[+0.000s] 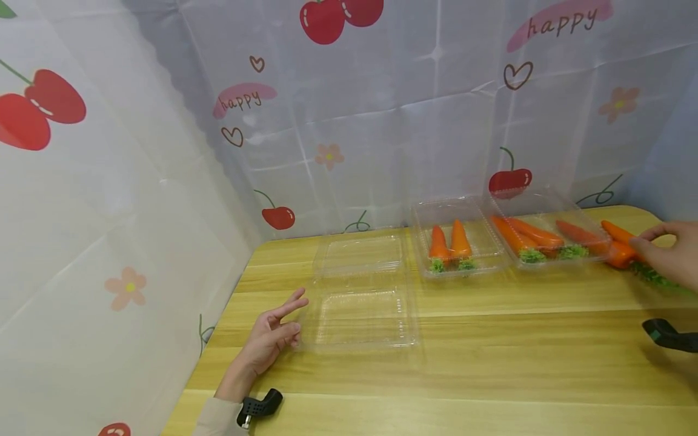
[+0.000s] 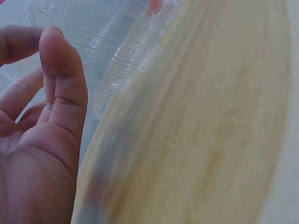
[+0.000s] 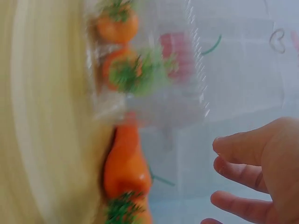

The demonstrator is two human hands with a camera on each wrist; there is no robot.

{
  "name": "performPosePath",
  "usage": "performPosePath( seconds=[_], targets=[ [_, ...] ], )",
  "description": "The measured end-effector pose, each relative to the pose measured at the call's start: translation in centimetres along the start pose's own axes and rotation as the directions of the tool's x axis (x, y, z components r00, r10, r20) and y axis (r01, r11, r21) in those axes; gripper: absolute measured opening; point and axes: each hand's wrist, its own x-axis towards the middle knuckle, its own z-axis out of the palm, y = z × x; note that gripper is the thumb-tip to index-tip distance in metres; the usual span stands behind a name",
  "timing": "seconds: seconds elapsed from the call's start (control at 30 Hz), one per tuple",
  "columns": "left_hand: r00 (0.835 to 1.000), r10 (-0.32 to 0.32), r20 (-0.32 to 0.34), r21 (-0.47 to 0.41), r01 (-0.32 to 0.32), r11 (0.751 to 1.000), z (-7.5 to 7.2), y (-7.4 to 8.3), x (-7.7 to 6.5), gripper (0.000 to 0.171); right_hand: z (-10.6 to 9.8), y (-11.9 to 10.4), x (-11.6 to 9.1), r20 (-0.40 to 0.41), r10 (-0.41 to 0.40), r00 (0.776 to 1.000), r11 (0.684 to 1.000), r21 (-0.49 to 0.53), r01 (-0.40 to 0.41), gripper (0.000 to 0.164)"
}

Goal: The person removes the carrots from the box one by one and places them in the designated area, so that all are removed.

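My left hand (image 1: 269,336) is at the left edge of a clear plastic container (image 1: 360,345) that lies unfolded with its lid back. Its index and middle fingers are extended, and the thumb stands apart from them; whether they touch the plastic I cannot tell. In the left wrist view the thumb (image 2: 63,79) shows in front of the clear plastic (image 2: 112,46). On the far right my right hand (image 1: 673,248) hovers beside loose orange carrots (image 1: 620,253) with green tops. The right wrist view shows its fingers (image 3: 243,170) spread with nothing between them, near a carrot (image 3: 127,170).
Two carrots (image 1: 460,241) lie in a second clear container (image 1: 491,263) at the back. Right of it, another clear container (image 1: 594,259) holds carrots (image 1: 537,233). A printed curtain (image 1: 382,151) hangs behind the wooden table (image 1: 463,375).
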Motion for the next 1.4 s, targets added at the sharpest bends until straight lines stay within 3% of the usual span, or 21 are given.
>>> performPosePath(
  seconds=[0.4,0.6,0.9,1.2,1.4],
  targets=[
    [1.000,-0.003,-0.003,0.001,0.003,1.000,0.1,0.1,0.0,0.055,-0.9,-5.2,-0.9,0.122,-0.066,0.990,0.997,-0.040,0.071,0.048],
    [1.000,-0.003,0.001,-0.001,0.003,1.000,0.1,0.2,-0.1,0.055,-0.6,-7.8,-1.4,0.179,-0.126,0.976,0.991,0.057,0.117,0.052],
    [1.000,0.000,0.010,-0.001,0.000,1.000,0.1,0.2,0.0,0.054,0.7,-10.7,-2.7,0.165,-0.242,0.956,0.966,0.128,0.223,0.041],
    [1.000,-0.003,-0.006,-0.005,0.003,1.000,0.2,0.1,0.1,0.053,1.8,-13.2,-4.4,0.205,-0.355,0.912,0.915,0.277,0.294,0.023],
    [1.000,-0.007,-0.013,-0.001,0.007,1.000,0.1,0.0,0.1,0.053,3.2,-15.1,-6.0,0.351,-0.369,0.861,0.902,0.358,0.240,0.024]
  ],
)
